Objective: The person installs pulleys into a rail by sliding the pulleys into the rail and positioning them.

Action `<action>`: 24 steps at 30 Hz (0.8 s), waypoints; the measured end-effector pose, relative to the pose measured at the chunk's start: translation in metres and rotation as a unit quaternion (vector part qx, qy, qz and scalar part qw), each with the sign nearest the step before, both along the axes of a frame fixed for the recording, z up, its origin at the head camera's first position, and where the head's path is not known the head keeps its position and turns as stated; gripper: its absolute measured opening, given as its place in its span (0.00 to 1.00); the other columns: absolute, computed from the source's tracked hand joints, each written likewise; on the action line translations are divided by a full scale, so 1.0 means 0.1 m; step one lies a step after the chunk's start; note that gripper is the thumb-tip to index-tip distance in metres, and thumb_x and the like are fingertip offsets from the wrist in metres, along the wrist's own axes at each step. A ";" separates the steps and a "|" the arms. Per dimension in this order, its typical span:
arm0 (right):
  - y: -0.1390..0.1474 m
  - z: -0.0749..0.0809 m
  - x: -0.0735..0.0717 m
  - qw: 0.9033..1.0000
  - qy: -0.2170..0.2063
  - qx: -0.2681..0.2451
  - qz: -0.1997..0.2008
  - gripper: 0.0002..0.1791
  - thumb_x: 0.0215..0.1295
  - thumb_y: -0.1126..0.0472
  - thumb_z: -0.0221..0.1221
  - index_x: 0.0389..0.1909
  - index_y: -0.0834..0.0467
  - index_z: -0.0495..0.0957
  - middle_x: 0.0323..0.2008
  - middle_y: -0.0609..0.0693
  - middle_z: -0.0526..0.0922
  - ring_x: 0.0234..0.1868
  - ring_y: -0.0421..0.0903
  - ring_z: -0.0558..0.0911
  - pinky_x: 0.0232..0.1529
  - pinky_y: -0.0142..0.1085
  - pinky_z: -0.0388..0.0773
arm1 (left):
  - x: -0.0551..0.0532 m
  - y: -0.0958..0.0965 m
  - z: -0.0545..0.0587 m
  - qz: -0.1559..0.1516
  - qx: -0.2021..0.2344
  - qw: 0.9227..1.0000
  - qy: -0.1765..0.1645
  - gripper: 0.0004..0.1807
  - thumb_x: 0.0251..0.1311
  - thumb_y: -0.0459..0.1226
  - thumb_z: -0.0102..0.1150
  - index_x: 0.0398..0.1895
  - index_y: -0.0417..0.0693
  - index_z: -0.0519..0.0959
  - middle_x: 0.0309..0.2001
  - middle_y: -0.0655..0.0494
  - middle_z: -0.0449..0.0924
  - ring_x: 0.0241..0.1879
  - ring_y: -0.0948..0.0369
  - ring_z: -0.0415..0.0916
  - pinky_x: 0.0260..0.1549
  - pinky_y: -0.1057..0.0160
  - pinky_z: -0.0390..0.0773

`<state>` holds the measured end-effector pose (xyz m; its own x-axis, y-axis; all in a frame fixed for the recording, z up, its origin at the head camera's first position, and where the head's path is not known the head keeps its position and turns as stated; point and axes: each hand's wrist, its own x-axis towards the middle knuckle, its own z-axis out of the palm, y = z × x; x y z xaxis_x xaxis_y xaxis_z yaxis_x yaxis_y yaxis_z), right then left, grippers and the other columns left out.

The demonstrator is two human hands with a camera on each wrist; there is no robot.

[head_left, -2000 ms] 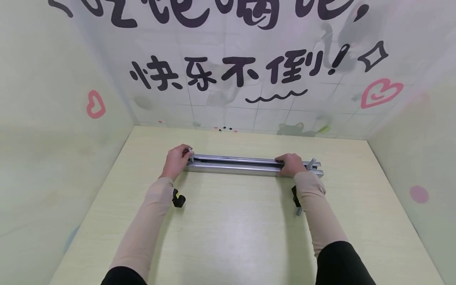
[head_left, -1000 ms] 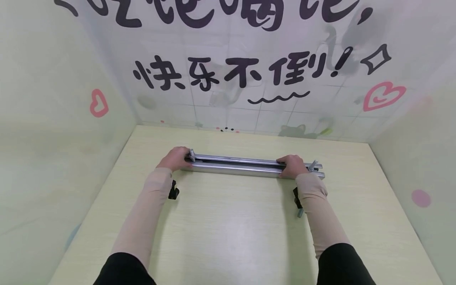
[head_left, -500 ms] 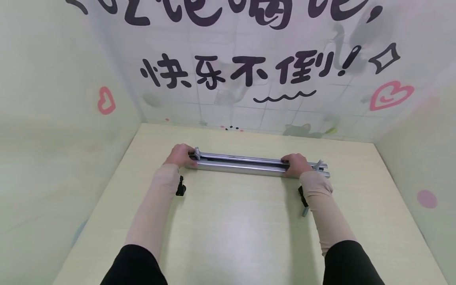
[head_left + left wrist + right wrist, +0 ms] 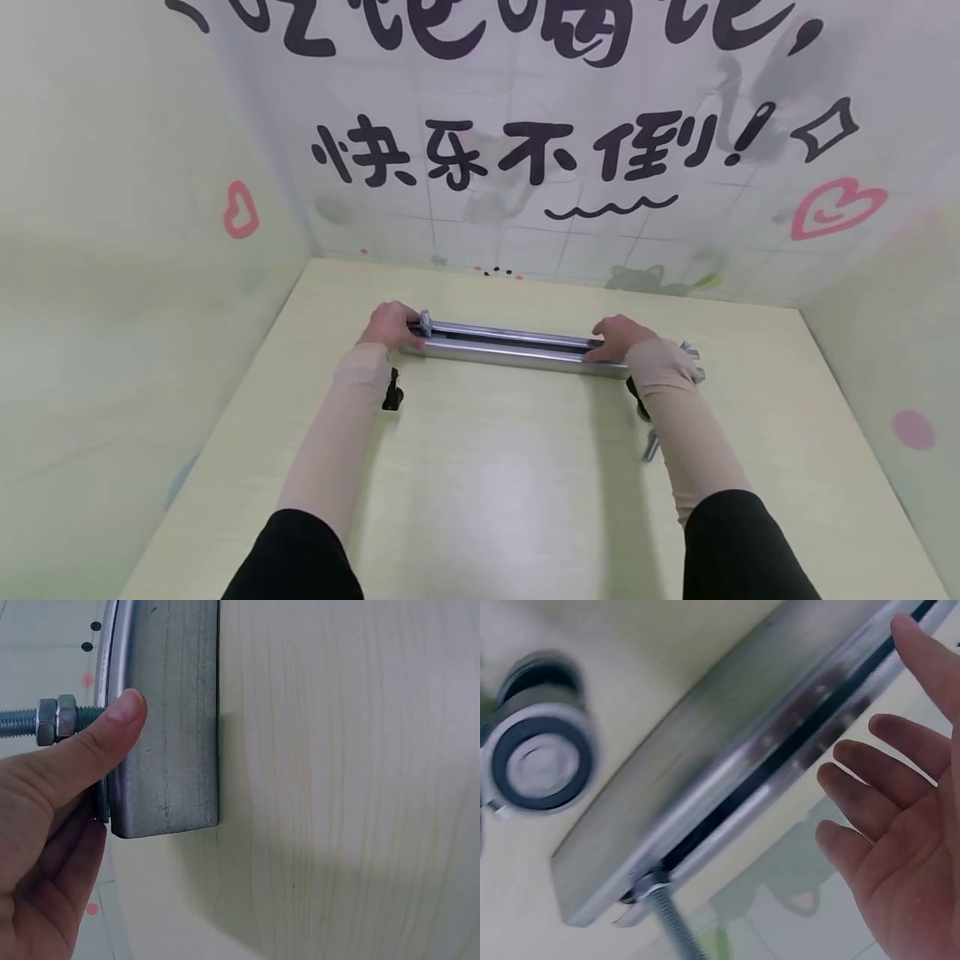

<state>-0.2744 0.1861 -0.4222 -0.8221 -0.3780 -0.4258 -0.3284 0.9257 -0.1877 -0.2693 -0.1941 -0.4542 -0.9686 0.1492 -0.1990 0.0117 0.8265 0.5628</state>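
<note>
A long slotted metal channel (image 4: pixel 517 356) lies crosswise on the table. My left hand (image 4: pixel 392 325) grips its left end; in the left wrist view the thumb presses the side wall and the fingers are behind. Beside that thumb a threaded bolt (image 4: pixel 82 716) with two nuts (image 4: pixel 56 720) sticks out of the slot. My right hand (image 4: pixel 621 337) is at the channel's right part, its fingers spread and slightly bent, holding nothing in the right wrist view. Whether its thumb touches the channel, I cannot tell. Another bolt (image 4: pixel 673 922) stands in the slot near the right end.
A round roller-like part (image 4: pixel 540 765), blurred, is on the near side of the channel. A short metal rod (image 4: pixel 651 447) shows by the right forearm, which hides part of that area. Printed wall sheets (image 4: pixel 495 167) enclose the table (image 4: pixel 480 483) behind and at both sides.
My left hand has gone from pinching at the left bolt to gripping the channel's end. My right hand has loosened its hold and shifted slightly left along the channel. The head view has turned left.
</note>
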 end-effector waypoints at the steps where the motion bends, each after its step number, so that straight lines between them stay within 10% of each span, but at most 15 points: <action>1: -0.05 0.02 -0.01 1.000 0.003 0.005 0.003 0.32 0.58 0.50 0.58 0.55 0.70 0.68 0.54 0.65 0.71 0.57 0.61 0.69 0.57 0.49 0.66 | 0.00 0.00 0.00 -0.001 -0.002 1.000 0.001 0.31 0.33 0.35 0.74 0.47 0.37 0.78 0.49 0.43 0.78 0.50 0.48 0.72 0.56 0.51 0.66; 24: -1.62 0.13 -0.08 0.978 0.112 -0.049 0.171 0.20 0.63 0.65 0.50 0.56 0.64 0.69 0.52 0.57 0.76 0.55 0.51 0.74 0.57 0.39 0.69 | 0.01 0.03 0.05 0.017 -0.005 1.000 -0.008 0.28 0.30 0.34 0.75 0.43 0.40 0.80 0.45 0.46 0.80 0.47 0.50 0.72 0.55 0.53 0.66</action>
